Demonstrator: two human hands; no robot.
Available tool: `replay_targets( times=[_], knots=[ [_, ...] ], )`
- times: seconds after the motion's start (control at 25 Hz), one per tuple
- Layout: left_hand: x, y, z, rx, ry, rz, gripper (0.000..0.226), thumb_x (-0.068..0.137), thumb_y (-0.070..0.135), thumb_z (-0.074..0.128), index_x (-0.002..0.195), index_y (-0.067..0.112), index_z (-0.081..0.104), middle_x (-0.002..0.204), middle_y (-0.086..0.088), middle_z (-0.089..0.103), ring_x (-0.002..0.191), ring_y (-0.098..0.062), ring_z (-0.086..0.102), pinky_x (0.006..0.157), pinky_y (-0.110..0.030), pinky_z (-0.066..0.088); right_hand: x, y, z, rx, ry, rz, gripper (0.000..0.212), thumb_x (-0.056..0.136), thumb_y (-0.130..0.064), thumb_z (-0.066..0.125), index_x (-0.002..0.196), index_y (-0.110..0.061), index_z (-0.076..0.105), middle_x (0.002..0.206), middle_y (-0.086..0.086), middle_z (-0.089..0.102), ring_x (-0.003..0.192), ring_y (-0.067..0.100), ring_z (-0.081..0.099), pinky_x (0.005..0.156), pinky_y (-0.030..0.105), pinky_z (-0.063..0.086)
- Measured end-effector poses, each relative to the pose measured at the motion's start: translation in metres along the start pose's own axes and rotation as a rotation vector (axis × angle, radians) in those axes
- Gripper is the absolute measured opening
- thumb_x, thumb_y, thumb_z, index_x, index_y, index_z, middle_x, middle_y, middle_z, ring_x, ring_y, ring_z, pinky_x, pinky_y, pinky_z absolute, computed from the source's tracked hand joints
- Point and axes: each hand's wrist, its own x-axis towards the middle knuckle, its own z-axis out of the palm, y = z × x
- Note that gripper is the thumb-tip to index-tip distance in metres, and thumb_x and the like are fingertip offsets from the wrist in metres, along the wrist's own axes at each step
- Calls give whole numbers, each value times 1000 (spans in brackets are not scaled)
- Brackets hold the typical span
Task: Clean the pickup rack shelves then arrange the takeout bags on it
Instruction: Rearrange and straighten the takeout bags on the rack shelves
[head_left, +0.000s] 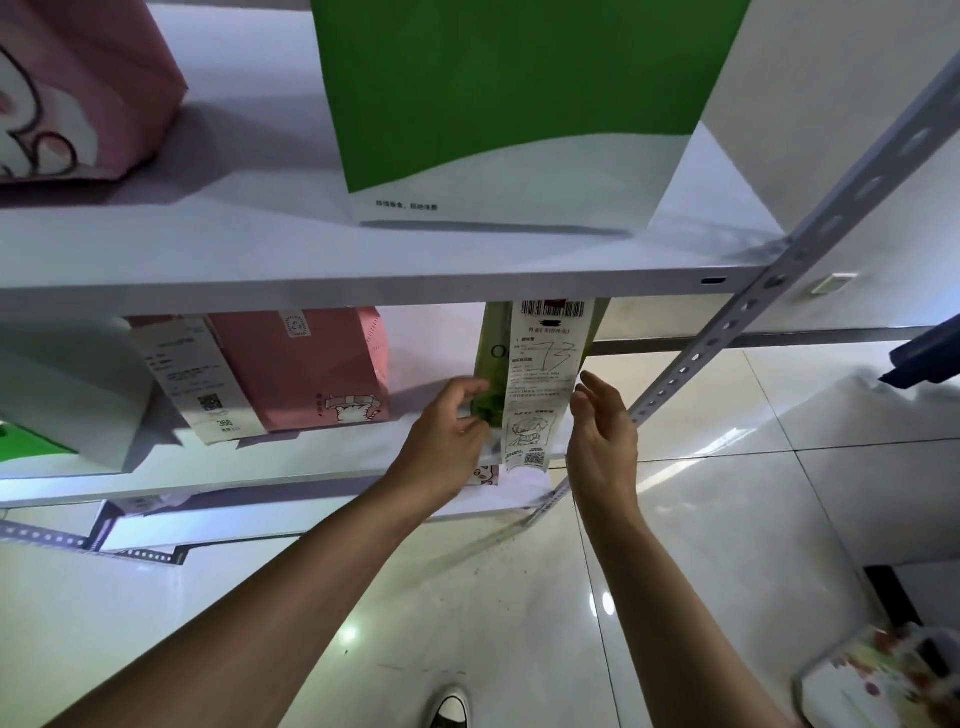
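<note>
White rack (363, 288) holds five bags; left hand (447, 436) fingers pinch the light-green bag (488, 364), right hand (602, 436) released.

The upper shelf (363, 291) hides the top of the green bag (488, 358) on the lower shelf, and a long receipt (545, 374) covers most of its front. The left hand (447, 441) hides the bag's lower left corner. Print on the receipt is too small to read. The big green bag (498, 104) and the far-left pink bag (78, 88) are cut off by the top edge. A patterned thing (883, 675) at the near right is blurred. Only the toe of a shoe (449, 706) shows at the bottom edge.
</note>
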Motion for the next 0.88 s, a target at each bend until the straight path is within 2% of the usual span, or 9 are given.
replay_targets(
  times=[0.12, 0.2, 0.32, 0.4, 0.56, 0.6, 0.68, 0.8, 0.88],
  knots=[
    [-22, 24, -9, 22, 1, -14, 40, 96, 2, 51, 127, 28, 56, 132, 12, 58, 113, -10, 60, 84, -19, 46, -21, -21, -6, -21, -36, -21, 31, 104, -25, 51, 134, -24, 59, 129, -7, 66, 108, 9, 63, 82, 17, 51],
    [-35, 41, -16, 50, 16, 1, 37, 94, 1, 52, 120, 28, 59, 128, 9, 61, 116, -11, 57, 85, -20, 44, -38, -39, -8, -50, -59, -49, 32, 103, -22, 51, 134, -22, 61, 131, -4, 67, 111, 11, 63, 90, 25, 54],
    [-59, 64, -28, 72, 30, 40, 35, 93, 0, 53, 111, 28, 63, 119, 10, 64, 114, -8, 59, 84, -12, 44, -60, -66, -7, -46, -92, -76, 32, 102, -18, 51, 132, -20, 63, 129, -3, 67, 115, 14, 63, 99, 35, 54],
    [-75, 77, -38, 82, 38, 75, 33, 93, -1, 54, 112, 24, 65, 118, 8, 65, 114, -8, 60, 94, -15, 45, -75, -81, -4, -31, -103, -103, 29, 101, -15, 51, 127, -19, 66, 124, -1, 69, 112, 16, 65, 96, 34, 56],
    [-102, 110, -69, 63, 97, 140, 29, 95, 0, 54, 115, 18, 66, 119, 7, 66, 114, -8, 60, 103, -24, 47, -104, -118, 11, 24, -172, -167, 23, 101, -15, 52, 112, -24, 70, 117, -2, 69, 111, 17, 63, 82, 19, 56],
    [-109, 118, -78, 61, 114, 142, 29, 96, 1, 53, 116, 19, 66, 120, 7, 66, 115, -8, 60, 104, -27, 48, -110, -128, 16, 34, -189, -184, 22, 102, -16, 53, 108, -29, 70, 115, -4, 70, 111, 16, 63, 83, 20, 55],
    [-123, 134, -102, 57, 163, 157, 30, 97, 3, 52, 116, 22, 65, 121, 7, 66, 113, -10, 61, 103, -33, 50, -122, -152, 31, 63, -228, -222, 24, 101, -17, 54, 105, -35, 69, 109, -7, 72, 108, 15, 66, 93, 33, 55],
    [-140, 153, -137, 65, 247, 184, 28, 98, 5, 51, 116, 21, 66, 116, 9, 66, 106, -6, 62, 96, -35, 54, -135, -184, 58, 75, -289, -288, 23, 101, -16, 56, 114, -26, 72, 111, -3, 75, 108, 17, 69, 99, 43, 55],
    [-152, 162, -162, 27, 306, 194, 26, 99, 7, 51, 117, 20, 66, 117, 8, 66, 109, -6, 61, 95, -33, 54, -144, -206, 78, 96, -329, -323, 24, 101, -16, 55, 117, -24, 71, 111, -3, 75, 108, 16, 69, 98, 44, 55]
  ],
)
